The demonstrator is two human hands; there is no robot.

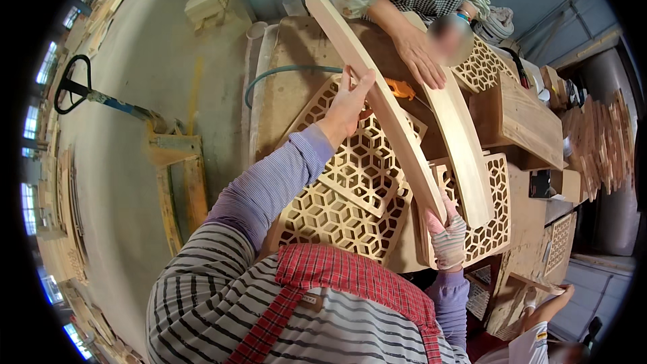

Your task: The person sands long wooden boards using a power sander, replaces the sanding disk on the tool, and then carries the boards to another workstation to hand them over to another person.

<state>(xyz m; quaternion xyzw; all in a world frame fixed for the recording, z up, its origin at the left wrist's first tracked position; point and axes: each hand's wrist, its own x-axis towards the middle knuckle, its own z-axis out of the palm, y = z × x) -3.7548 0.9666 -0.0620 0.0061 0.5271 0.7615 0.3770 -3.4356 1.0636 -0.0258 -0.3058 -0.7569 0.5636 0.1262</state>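
A long, slightly curved pale wooden slat (377, 98) slants over the workbench, raised above the panels. My left hand (348, 108) is closed round its edge near the middle. At its near end my right hand (447, 232), in a partly grey knit glove, grips the wood. A second curved slat (461, 152) lies beside it, with a co-worker's hand (419, 54) flat on its far part. Underneath are several lattice panels (340, 222) with hexagonal cut-outs. Part of an orange tool (402, 89) shows between the two slats.
A teal hose (290, 69) crosses the bench (286, 47). To the right stand a brown wooden box (529, 121) and a stack of wood strips (596, 141). A pallet jack (176, 152) is on the floor at left. Another person's hand (558, 303) shows at lower right.
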